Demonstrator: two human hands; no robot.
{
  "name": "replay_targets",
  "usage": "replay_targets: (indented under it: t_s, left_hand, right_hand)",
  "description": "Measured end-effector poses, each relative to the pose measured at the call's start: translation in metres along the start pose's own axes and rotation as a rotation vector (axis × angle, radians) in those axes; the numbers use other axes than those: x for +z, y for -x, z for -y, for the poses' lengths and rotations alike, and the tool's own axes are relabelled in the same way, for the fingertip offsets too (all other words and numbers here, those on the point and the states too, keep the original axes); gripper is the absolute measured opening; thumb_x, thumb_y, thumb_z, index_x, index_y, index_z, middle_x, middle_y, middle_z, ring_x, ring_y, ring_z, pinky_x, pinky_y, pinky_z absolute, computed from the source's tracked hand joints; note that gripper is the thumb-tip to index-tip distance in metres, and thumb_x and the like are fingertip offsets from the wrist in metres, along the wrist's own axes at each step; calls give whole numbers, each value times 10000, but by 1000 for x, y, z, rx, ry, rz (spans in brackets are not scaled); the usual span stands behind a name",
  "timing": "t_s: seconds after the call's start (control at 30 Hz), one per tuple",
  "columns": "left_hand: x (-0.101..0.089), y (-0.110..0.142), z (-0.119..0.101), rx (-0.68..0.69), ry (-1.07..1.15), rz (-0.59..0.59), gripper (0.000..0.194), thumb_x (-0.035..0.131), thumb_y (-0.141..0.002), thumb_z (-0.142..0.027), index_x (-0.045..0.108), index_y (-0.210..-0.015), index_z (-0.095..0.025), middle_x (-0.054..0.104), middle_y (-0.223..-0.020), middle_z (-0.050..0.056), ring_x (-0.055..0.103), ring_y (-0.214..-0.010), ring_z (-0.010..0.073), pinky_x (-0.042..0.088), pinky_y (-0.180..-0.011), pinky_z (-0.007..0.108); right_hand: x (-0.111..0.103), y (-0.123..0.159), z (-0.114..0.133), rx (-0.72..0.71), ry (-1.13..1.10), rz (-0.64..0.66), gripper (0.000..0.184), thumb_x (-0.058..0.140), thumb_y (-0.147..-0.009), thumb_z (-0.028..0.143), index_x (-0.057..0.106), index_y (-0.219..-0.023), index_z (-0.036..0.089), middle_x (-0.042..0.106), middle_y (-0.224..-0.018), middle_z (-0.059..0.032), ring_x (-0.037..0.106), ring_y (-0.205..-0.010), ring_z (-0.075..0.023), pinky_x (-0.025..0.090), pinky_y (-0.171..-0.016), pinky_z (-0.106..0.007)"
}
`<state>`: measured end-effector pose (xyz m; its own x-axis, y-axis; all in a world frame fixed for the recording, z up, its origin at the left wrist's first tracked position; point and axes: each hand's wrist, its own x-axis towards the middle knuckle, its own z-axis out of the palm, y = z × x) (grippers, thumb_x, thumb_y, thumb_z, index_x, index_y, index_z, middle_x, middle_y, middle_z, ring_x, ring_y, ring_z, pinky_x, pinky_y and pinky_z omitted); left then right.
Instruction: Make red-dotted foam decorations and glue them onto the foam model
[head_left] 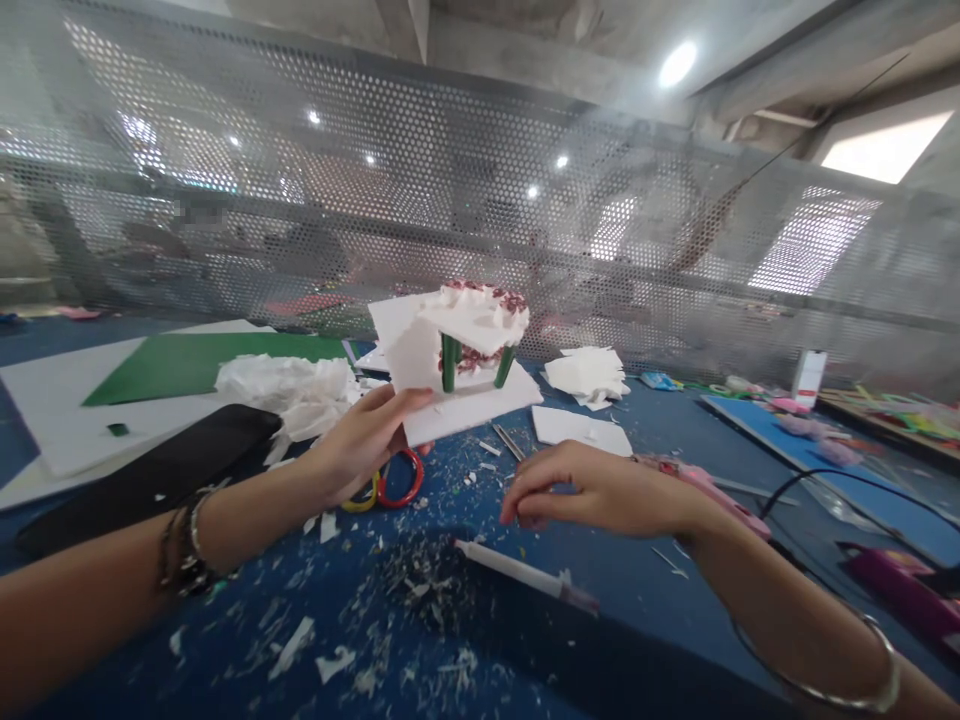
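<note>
My left hand (382, 430) grips the near left edge of a small foam-board model (480, 320), thumb on top, and holds it up over the table. The model has a white base, a back panel, green posts and a white roof dotted with dark red bits. Red and yellow scissors (401, 480) lie just below that hand. My right hand (570, 485) hovers with its fingers bent down and loosely curled; nothing shows in its grasp. Beneath it on the blue table rests a white marker-like pen (510, 568). A slim metal cutter (508, 442) lies beyond its fingertips.
A black phone-like slab (157, 480), crumpled white tissue (289, 390) and green sheet (187, 365) lie left. White scraps litter the blue table (255, 610). At right are a pink glue gun (720, 500), its black cable, a blue board (862, 470) and a purple tool (900, 595).
</note>
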<state>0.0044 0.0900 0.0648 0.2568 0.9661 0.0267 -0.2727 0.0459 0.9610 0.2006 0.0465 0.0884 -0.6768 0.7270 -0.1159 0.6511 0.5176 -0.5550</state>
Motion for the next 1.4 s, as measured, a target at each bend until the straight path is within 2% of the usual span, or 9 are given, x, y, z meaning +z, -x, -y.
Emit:
replay_targets:
  t_s: [0.13,0.23,0.37,0.47,0.67,0.83,1.0,1.23,1.4]
  left_hand:
    - [5,3,-2,-47,17,-69,75,538,-688,-166,568,-640,-117,528,-517,-11,451,-415,71,378,-424,180]
    - [9,6,-2,-69,-1,-97,67,539,-686,-171,574,-667,-117,535,-520,-9,446,-412,73,370,-413,178]
    - [9,7,2,-27,-16,-57,109,566,-670,-189,599,-748,-121,576,-580,7,486,-473,82,377,-426,159]
    - [8,7,4,-6,-25,-51,125,566,-669,-186,605,-768,-120,587,-590,18,505,-497,89,393,-451,158]
    - [3,1,5,8,-94,-55,142,557,-679,-222,601,-769,-120,563,-560,11,476,-462,92,386,-429,176]
    - [-5,-11,11,32,-37,-33,179,575,-669,-216,625,-807,-115,620,-706,37,499,-541,95,413,-473,182]
    - [-12,-21,13,62,3,-34,154,566,-685,-193,621,-793,-98,634,-793,72,512,-579,98,410,-458,164]
    - [-23,-35,9,91,18,-132,98,551,-689,-124,601,-763,-85,627,-739,64,495,-526,76,416,-431,153]
    - [-26,-40,7,69,75,-107,87,525,-690,-99,594,-742,-86,608,-675,43,475,-488,67,408,-396,148]
  right_hand:
    - [4,5,11,-7,344,-192,385,461,-800,235,460,-1171,134,500,-1152,-130,489,-1003,-189,381,-840,-313]
    - [10,4,17,-79,348,-387,284,430,-811,223,537,-1062,142,614,-897,-65,556,-793,-125,418,-709,-232]
    - [15,2,15,-120,374,-634,264,425,-802,229,558,-1009,130,583,-594,5,479,-492,-78,379,-498,-202]
    - [14,1,12,-107,356,-704,249,421,-806,236,565,-989,148,542,-514,34,411,-405,-60,343,-428,-193]
    - [2,16,25,-172,275,-773,160,434,-808,194,592,-787,216,557,-543,47,463,-432,-47,341,-415,-181]
    - [-7,37,33,-219,147,-1002,174,442,-810,167,583,-788,269,471,-463,69,437,-394,-54,340,-371,-183]
    - [-13,39,31,-146,214,-1174,166,501,-771,174,620,-742,287,513,-529,42,444,-448,-85,305,-383,-235]
    - [-24,35,31,-232,36,-1488,207,512,-758,186,647,-686,326,446,-554,15,388,-482,-116,278,-468,-300]
    - [-37,37,12,-220,20,-1411,151,516,-757,211,640,-718,288,473,-568,27,406,-478,-97,313,-460,-275]
